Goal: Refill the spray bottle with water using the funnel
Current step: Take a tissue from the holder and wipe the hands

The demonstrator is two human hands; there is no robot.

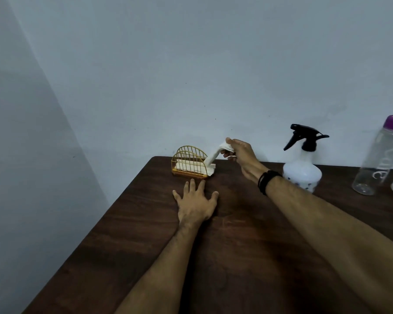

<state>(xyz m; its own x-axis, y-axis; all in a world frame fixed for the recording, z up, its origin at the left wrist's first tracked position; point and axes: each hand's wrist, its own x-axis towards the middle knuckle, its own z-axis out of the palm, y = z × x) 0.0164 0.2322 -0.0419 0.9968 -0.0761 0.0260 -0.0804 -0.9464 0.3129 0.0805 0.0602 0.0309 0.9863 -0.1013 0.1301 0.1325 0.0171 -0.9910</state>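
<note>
The right hand [239, 155] is raised above the table, its fingertips pinched on one white paper napkin [213, 155] whose lower end still sits in the holder; a dark band [267, 181] circles that wrist. The left hand [195, 200] lies flat on the wood, palm down, fingers spread, just in front of the holder. That single napkin holder [190, 164] is a gold wire rack with arched sides, and a low stack of white napkins lies inside it. To the right of the raised hand stands one spray bottle [302, 164], a rounded translucent white body with small dark dots and a black trigger head, upright near the wall. Further right is one clear plastic bottle [379, 155] with a purple lid, apparently empty. The table [145, 245] is dark brown with a wood grain.
</note>
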